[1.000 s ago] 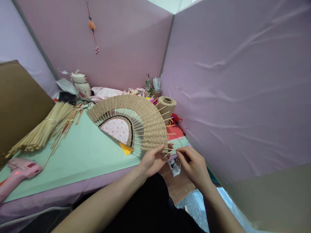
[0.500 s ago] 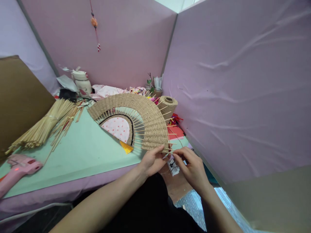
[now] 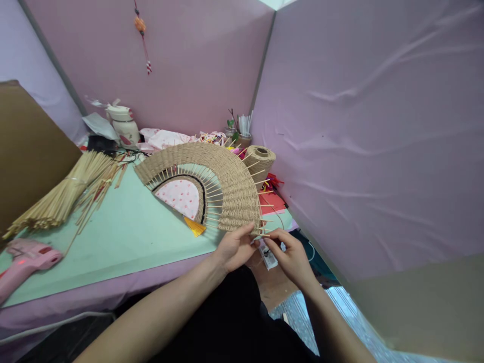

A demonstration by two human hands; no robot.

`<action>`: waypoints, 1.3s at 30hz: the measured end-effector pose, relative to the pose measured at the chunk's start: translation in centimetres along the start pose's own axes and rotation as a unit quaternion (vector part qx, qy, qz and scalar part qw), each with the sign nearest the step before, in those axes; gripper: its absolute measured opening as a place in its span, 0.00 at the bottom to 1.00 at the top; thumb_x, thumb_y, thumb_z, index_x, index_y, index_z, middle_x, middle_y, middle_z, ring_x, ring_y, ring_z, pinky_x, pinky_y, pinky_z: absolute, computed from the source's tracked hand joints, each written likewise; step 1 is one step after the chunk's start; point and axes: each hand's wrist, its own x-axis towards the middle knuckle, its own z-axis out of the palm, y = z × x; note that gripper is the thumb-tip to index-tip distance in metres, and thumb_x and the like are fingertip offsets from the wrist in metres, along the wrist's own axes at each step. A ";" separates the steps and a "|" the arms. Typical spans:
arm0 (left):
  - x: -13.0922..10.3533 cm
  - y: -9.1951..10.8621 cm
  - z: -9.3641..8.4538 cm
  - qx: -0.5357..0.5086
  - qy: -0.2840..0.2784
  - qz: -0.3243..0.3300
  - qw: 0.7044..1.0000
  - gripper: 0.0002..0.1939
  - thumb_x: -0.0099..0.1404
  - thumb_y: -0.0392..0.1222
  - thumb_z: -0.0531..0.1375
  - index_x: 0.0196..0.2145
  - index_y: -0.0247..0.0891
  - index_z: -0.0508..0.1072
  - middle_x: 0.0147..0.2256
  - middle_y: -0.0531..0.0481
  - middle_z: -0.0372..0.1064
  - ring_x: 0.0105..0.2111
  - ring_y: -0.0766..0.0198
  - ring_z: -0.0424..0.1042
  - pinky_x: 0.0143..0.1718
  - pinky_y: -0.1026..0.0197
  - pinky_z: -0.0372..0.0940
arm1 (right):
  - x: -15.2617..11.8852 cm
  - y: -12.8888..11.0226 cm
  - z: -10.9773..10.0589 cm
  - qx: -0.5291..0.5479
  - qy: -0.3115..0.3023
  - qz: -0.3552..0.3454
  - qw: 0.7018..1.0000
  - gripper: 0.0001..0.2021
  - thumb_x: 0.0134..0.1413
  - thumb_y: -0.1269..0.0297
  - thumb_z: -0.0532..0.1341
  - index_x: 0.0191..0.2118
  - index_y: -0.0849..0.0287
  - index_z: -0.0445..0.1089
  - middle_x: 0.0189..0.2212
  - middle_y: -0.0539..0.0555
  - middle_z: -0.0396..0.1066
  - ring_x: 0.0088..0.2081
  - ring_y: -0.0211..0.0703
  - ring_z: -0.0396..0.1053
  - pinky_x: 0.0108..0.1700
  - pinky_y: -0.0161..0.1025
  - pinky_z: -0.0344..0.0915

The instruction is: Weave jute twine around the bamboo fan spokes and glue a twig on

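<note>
My left hand (image 3: 236, 248) grips the lower right end of the woven fan (image 3: 238, 186), thumb on top and fingers curled beneath. My right hand (image 3: 293, 257) has thumb and forefinger pressed together by the stick tips there; I can't tell whether they pinch a tip or a thin strand. The fan reaches back over the mint-green tabletop (image 3: 124, 247), its yellow tassel (image 3: 195, 227) hanging at the straight inner edge. Behind its right side stands a roll of cord (image 3: 260, 160), near red sheets (image 3: 273, 201). Across on the left lie a bundle of sticks (image 3: 64, 194) and a pink glue gun (image 3: 32, 257), whose handle the view cuts off. A pink wall (image 3: 196, 65) and a creased lilac wall (image 3: 359, 126) meet at a corner behind the table. My left fingertips are partly hidden under the fan, and the small bright pieces behind it are too jumbled to make out.
</note>
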 end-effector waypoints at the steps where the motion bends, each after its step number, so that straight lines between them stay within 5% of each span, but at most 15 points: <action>1: 0.1 0.0 -0.1 0.008 -0.010 0.003 1.000 0.05 0.61 0.34 0.61 0.34 0.29 0.76 0.33 0.43 0.74 0.33 0.64 0.71 0.35 0.63 0.64 | -0.2 -0.1 0.7 0.020 0.003 0.011 1.000 0.07 0.60 0.63 0.59 0.33 0.57 0.71 0.30 0.51 0.71 0.33 0.40 0.68 0.36 0.35 0.63; 7: 0.2 -0.2 -0.6 0.044 -0.016 0.008 0.999 0.11 0.57 0.39 0.66 0.35 0.28 0.77 0.31 0.44 0.74 0.33 0.62 0.72 0.39 0.61 0.65 | -1.6 -1.1 3.5 0.035 0.031 0.047 0.998 0.07 0.60 0.63 0.57 0.32 0.58 0.70 0.31 0.52 0.71 0.34 0.41 0.68 0.38 0.35 0.63; 13: 0.0 -0.2 -1.0 0.056 0.016 0.006 0.998 0.09 0.57 0.37 0.66 0.35 0.29 0.77 0.34 0.43 0.76 0.32 0.63 0.73 0.36 0.61 0.67 | -2.2 -2.5 2.3 -0.024 -0.047 0.055 0.997 0.09 0.63 0.62 0.53 0.32 0.57 0.65 0.29 0.51 0.68 0.31 0.39 0.66 0.35 0.34 0.61; 20: 0.0 0.1 -0.7 0.055 0.067 -0.003 0.996 0.03 0.62 0.32 0.61 0.33 0.30 0.76 0.31 0.44 0.75 0.29 0.65 0.74 0.27 0.67 0.65 | -1.0 -1.2 0.0 -0.027 0.086 0.087 0.992 0.11 0.60 0.56 0.57 0.34 0.57 0.69 0.27 0.50 0.70 0.29 0.39 0.66 0.34 0.35 0.61; 39: -0.9 0.4 -0.1 0.001 0.069 -0.060 0.996 0.07 0.66 0.31 0.57 0.34 0.26 0.74 0.26 0.46 0.71 0.23 0.70 0.70 0.23 0.71 0.65 | 2.1 0.5 1.5 0.028 0.106 0.098 0.989 0.15 0.52 0.54 0.62 0.24 0.60 0.68 0.19 0.48 0.65 0.23 0.36 0.60 0.28 0.34 0.58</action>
